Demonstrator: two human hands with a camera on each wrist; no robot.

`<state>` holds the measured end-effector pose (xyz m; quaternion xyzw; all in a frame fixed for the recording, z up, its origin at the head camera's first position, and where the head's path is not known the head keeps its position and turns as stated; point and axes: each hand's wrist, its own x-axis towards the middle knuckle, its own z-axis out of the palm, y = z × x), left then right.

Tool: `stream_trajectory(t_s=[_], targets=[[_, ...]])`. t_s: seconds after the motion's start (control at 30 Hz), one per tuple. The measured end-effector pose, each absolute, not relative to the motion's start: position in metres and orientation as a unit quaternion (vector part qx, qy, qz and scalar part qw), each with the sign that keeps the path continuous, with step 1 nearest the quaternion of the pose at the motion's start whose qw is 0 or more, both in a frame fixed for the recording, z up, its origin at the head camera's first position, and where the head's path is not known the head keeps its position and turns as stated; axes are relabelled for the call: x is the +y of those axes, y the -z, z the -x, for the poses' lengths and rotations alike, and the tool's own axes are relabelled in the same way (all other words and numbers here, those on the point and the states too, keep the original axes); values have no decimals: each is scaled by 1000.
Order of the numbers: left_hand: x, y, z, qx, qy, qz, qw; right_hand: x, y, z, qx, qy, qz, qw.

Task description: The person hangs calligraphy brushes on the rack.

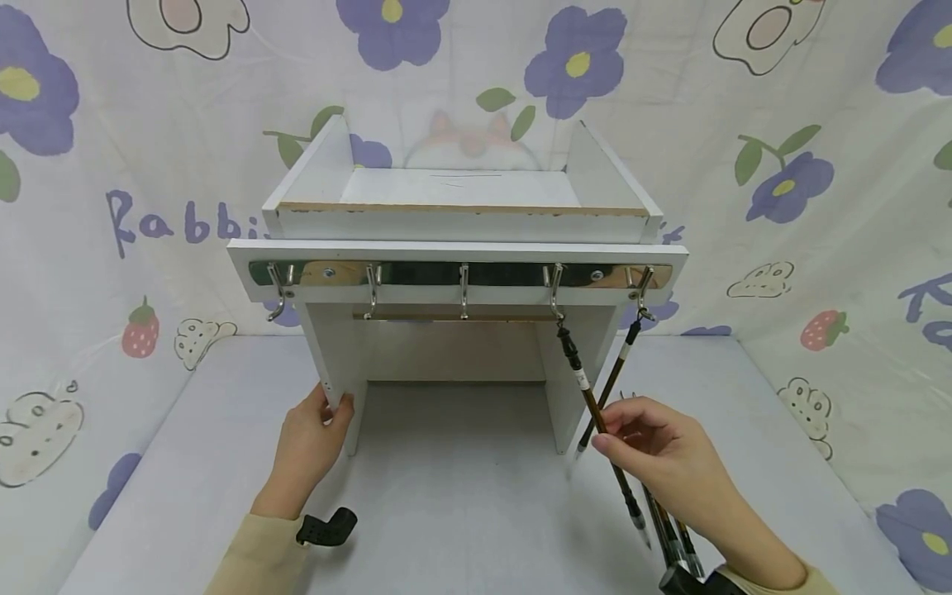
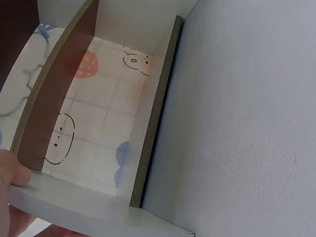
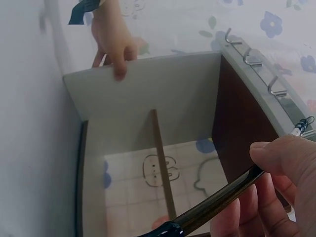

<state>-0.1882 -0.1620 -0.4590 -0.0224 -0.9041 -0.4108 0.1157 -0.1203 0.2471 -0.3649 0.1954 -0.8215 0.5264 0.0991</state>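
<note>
My right hand (image 1: 665, 446) pinches a dark brown writing brush (image 1: 583, 384) by its handle, between thumb and fingers. The brush slants downward, its top end at the fourth hook from the left; whether its loop is caught there I cannot tell. Behind it, a second brush (image 1: 623, 351) hangs from the rightmost hook. My left hand (image 1: 312, 446) grips the front edge of the left side panel of a white shelf (image 1: 461, 250). In the left wrist view, the thumb (image 2: 17, 170) lies over that panel's edge. The right wrist view shows the held brush (image 3: 217, 200) close up.
A shiny rail (image 1: 427, 274) with several metal hooks runs along the shelf's front. More brushes (image 1: 669, 529) lie on the white table (image 1: 446, 512), partly hidden by my right forearm. Behind the shelf hangs a flower-printed cloth (image 1: 476, 49).
</note>
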Motion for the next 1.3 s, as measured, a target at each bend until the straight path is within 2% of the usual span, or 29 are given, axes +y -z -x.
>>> stream_trajectory(t_s=[0.53,1.13,1.3], targets=[[-162,459,189,-903,414,20,114,245,359,120,-824,-525,-191,96],[-162,461,190,-905,410,20,116,246,367,126,-832,-524,-157,89],[-162,461,190,-904,409,24,119,246,371,129,-822,-535,-171,92]])
